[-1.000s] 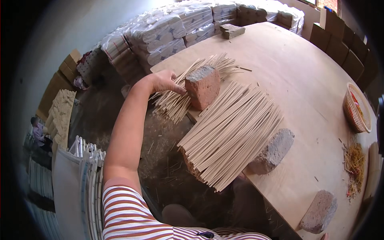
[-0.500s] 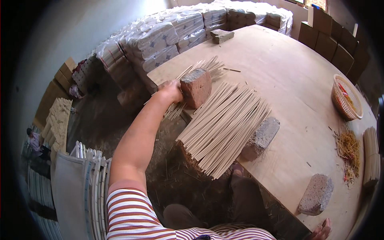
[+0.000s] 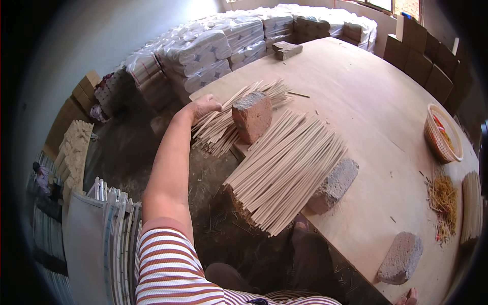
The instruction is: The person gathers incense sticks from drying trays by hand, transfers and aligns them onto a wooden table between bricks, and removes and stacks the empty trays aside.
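Fingers of the left hand (image 3: 206,104), head view: bent at the left edge of the farther stick pile (image 3: 216,133); whether they grip sticks cannot be told.
Right hand (image 3: 408,297): partly visible at the lower edge, grip unclear, near a loose brick (image 3: 400,258).
Reddish brick (image 3: 252,117): between the farther stick pile and the nearer pile (image 3: 287,170).
Grey brick (image 3: 334,186): beside the nearer pile, on the wooden table (image 3: 376,127).

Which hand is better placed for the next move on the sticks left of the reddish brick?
Probably the left hand: it is at those sticks, while the right hand shows only partly, far from them at lower right.
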